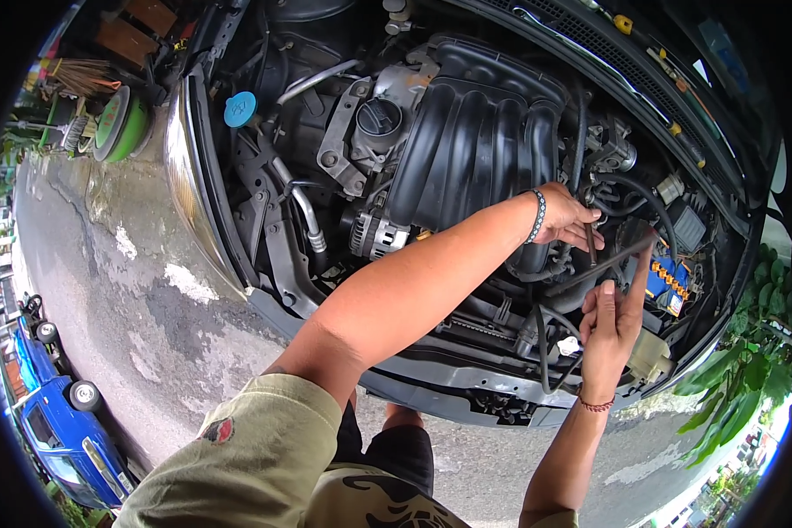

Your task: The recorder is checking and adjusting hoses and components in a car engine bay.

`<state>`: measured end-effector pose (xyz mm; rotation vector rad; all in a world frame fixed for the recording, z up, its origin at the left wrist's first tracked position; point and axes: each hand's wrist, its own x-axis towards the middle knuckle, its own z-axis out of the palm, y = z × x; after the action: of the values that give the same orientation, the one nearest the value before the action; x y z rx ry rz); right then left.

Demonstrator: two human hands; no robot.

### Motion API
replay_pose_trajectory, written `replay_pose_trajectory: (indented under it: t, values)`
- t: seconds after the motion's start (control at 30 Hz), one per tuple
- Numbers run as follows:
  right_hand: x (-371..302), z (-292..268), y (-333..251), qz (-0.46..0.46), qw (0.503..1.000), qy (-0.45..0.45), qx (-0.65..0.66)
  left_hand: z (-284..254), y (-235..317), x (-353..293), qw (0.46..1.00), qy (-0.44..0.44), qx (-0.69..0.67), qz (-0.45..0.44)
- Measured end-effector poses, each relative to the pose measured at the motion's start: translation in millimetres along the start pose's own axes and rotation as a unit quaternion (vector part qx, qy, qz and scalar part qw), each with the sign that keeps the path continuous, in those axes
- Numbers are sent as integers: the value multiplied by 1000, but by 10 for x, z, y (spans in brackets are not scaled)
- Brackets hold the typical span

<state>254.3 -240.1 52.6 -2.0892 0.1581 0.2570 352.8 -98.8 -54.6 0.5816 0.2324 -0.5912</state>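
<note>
Left hand [565,216] and right hand [609,319] at a dark hose [609,267] in an engine bay [431,368]

The dark hose runs slantwise in the gap between the two hands, its upper end by the tip of the right index finger. That finger is stretched straight, the thumb stands up apart from it, and the others curl inward; whether they grip the hose cannot be told. The left fingers bend close about a thin brown rod [592,252], which hangs just below them; a firm hold or a mere touch cannot be told either.

Left of the left fingers lies the black engine cover [475,145], with a round black cap [378,116] farther out beyond it. Just right of the right index finger sits a blue battery [656,280]. A white cap [568,346] is near the right hand's curled fingers, on their lower left.
</note>
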Motion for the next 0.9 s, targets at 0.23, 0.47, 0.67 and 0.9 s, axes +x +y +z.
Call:
replay_pose_trajectory:
  t: [0.23, 0.47, 0.67, 0.9]
  values:
    - [-11, -33, 204, 100, 971, -158, -147, -20, 1, 20, 1000, 11, -7, -6]
    - [-24, 11, 163, -93, 920, -355, -133, -30, 94, -44, 1000, -2, -16, 2]
    - [-29, -30, 50, -36, 999, -38, -6, 68, 83, -23, 1000, 0, -3, 0]
    - [-40, 12, -11, 33, 970, -184, -156, -27, 96, -56, 1000, 10, -23, 6]
